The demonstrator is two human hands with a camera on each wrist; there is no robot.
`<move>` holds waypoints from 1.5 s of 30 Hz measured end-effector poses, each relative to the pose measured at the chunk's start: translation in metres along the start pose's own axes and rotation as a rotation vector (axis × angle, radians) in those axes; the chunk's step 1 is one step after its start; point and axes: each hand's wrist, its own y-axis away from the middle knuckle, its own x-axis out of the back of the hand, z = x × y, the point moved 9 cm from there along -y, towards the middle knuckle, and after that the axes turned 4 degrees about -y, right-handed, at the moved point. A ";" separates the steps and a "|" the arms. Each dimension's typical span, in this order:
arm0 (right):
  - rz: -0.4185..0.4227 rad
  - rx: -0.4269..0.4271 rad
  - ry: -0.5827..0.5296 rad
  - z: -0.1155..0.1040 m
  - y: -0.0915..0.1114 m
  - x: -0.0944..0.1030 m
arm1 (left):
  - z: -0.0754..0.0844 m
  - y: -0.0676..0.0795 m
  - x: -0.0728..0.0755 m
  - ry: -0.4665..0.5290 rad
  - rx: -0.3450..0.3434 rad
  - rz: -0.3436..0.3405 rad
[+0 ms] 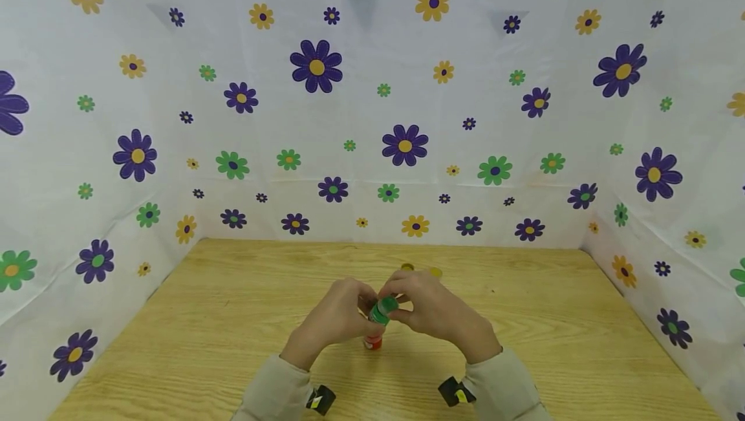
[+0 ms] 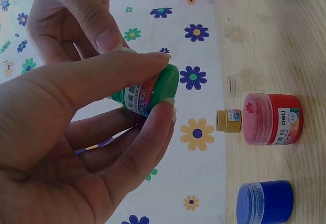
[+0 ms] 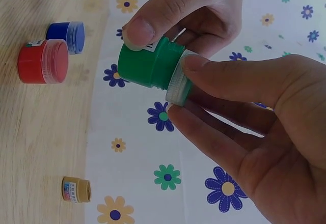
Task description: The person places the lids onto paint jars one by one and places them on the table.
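Held up above the table is a small green paint jar (image 3: 145,63) with a printed label (image 2: 136,99). My left hand (image 1: 337,314) grips its body between thumb and fingers. My right hand (image 1: 431,308) pinches the clear ribbed lid (image 3: 178,81) between thumb and fingertips. Screw threads show between jar and lid in the right wrist view, and the lid sits slightly askew at the mouth. Below the hands, a red paint jar (image 1: 373,343) with a pinkish lid stands on the table, partly hidden by the left hand in the head view.
A blue paint jar (image 2: 265,202) stands near the red one. Farther back is a small ochre jar (image 3: 75,189), with a round yellow piece (image 1: 435,272) to its right. Flower-printed white cloth (image 1: 349,117) encloses the wooden table (image 1: 233,343) at the back and sides.
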 end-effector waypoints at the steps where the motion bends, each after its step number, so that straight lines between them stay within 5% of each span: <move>1: -0.001 0.003 0.003 0.000 0.000 0.000 | 0.000 0.000 0.000 -0.001 -0.001 0.001; 12: 0.005 0.045 0.010 -0.002 -0.001 -0.005 | 0.002 0.001 0.000 -0.020 0.007 0.015; 39: -0.010 -0.110 -0.065 0.017 0.000 -0.008 | 0.000 0.002 -0.003 -0.027 0.024 0.014; 45: -0.015 -0.055 -0.114 0.011 0.001 -0.004 | -0.001 0.003 0.001 -0.022 0.041 0.024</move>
